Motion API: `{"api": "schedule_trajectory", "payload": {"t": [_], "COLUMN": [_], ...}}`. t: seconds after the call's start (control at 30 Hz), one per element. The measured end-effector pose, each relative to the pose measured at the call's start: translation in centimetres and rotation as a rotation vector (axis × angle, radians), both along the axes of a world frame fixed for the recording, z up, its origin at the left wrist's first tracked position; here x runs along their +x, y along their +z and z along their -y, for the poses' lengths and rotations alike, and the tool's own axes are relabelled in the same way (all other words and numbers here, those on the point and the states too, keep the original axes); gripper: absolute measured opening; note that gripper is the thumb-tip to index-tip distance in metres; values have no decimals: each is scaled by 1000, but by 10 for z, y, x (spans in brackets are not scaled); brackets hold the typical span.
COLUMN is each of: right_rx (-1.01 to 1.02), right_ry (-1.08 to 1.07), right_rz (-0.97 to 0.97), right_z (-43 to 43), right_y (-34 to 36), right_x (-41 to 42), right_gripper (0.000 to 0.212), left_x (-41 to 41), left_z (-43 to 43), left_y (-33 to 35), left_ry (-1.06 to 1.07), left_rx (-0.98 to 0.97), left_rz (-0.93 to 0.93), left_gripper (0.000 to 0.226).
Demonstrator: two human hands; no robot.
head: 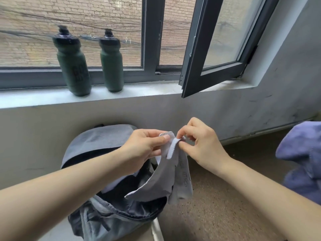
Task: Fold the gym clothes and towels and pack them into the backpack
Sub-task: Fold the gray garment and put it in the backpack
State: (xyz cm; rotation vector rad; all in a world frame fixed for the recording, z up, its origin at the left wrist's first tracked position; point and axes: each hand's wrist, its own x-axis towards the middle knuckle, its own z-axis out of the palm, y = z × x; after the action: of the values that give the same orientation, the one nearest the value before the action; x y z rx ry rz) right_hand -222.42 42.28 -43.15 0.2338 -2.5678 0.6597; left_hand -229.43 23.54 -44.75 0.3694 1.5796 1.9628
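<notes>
Head view: both hands are working at the top of the grey towel, which is hanging in the air over the right edge of the backpack's open mouth, its tail drooping just above the dark lining. The left hand is pinching the upper edge between thumb and forefinger. The right hand is nipping the white-stitched hem just beside it, fingers curled in tight. It looks as though corners are being matched for a fold. The trick here is meeting hem to hem squarely and letting the cloth hang flat, because the lower layers are twisting a little and could bunch once lowered in. Something white and something dark are already lying inside the bag. A blue-purple garment is waiting at the right; what it is lying on I cannot tell. A green bottle and a second bottle are standing toward the left end of the windowsill.
</notes>
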Motion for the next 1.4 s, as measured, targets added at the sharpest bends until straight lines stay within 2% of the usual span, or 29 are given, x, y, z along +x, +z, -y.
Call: {"api": "schedule_trajectory", "payload": {"t": [0.13,0.33,0.53,0.7,0.83,0.97,1.1,1.2,1.23,1.3,1.4], "right_rx": [28,-461,-685,-668,-639,-581,-409,-478,-526,-605,-674], "right_ry": [130,13,21,-11,-27,1,18,119,163,230,244], "right_rz": [-69,123,227,218,193,181,245,432,500,591,544], "right_z": [3,3,8,6,4,2,-7,-11,-11,-9,-8], "right_y": [1,7,7,5,1,0,8,12,11,9,11], "right_x": [0,0,0,-2,-3,-1,0,2,2,3,3], "right_gripper": [10,14,14,17,19,21,15,49,50,33,16], "left_x": [1,5,11,19,23,24,17,10,9,9,8], "left_z": [2,-1,-9,-14,-15,-14,-11,-7,-7,-7,-6], "left_y": [2,3,5,3,5,3,1,3,4,8,13], "left_ry": [-65,-26,6,-51,-56,-32,56,113,115,102,63], "left_rx": [38,64,94,146,174,130,19,-73,-82,-69,-53], "left_rz": [-8,-34,-56,-44,-7,-115,-265,-444,-493,-553,-620], "left_gripper": [22,22,21,30,29,23,19,15,15,16,14]}}
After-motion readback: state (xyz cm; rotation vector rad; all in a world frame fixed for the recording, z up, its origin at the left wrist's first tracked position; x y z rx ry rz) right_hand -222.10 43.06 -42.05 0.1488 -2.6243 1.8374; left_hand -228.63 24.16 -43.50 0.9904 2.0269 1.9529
